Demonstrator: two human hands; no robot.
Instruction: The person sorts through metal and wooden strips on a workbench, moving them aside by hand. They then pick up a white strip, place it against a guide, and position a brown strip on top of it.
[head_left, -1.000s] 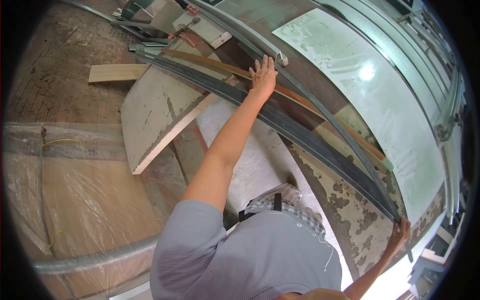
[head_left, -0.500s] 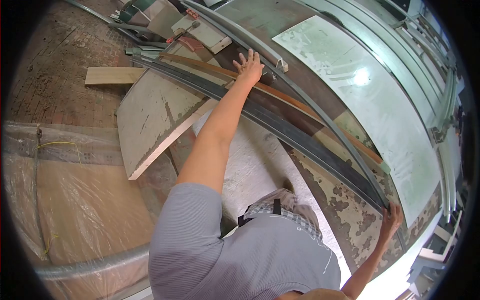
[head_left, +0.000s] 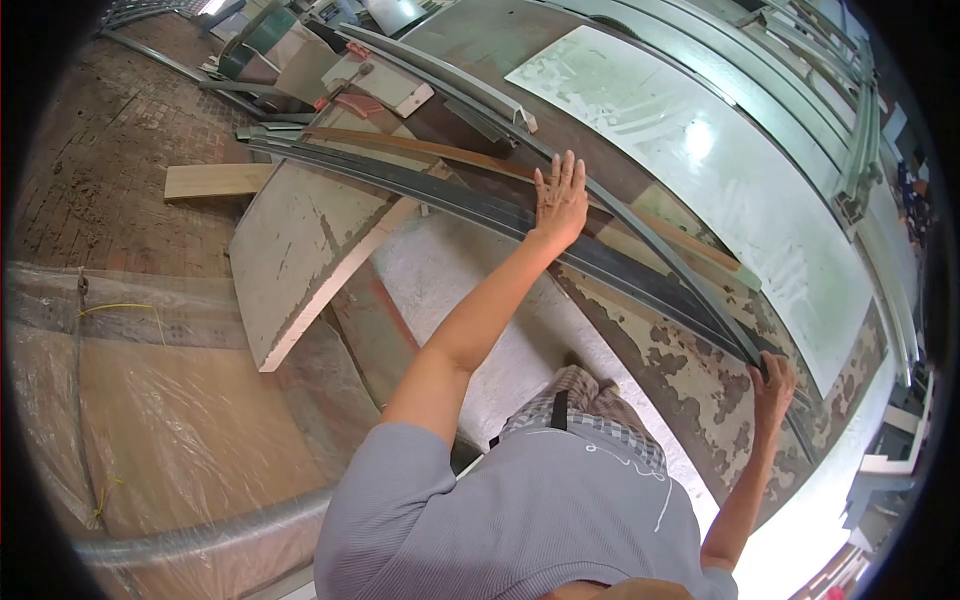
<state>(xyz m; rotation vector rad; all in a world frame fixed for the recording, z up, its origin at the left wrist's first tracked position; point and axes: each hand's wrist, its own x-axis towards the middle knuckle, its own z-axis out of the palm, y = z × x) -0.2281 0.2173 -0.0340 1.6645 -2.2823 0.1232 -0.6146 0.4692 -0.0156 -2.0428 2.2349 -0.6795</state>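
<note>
Nearest us, at ten o'clock, lies a brown panel [head_left: 180, 410] under clear plastic, and at eleven a thick pale slab [head_left: 300, 240] slants down. At two o'clock our right hand [head_left: 773, 392] is curled closed around the grey metal strip [head_left: 673, 259] near its end, with a short length running on past the fingers. The strip arcs over a patchy worktop [head_left: 675, 350] and beside a set of dark channels [head_left: 625, 268], crossing close above them near that grip. At twelve o'clock our left hand [head_left: 562, 207] is open, palm down, fingers spread across the strip and not wrapped round it; how hard it presses we cannot tell. We judge the strip light for its length, stiff across a short reach but springy over the whole run, so one hand near the end and another well along it should steady it best. Its smooth face may slide under a flat palm, and its edges could be sharp. Beyond the left hand, a brown strip [head_left: 440, 151] runs toward eleven, while a broad pale sheet [head_left: 760, 205] spreads at one o'clock, and long metal profiles [head_left: 745, 85] lie farther off.
</note>
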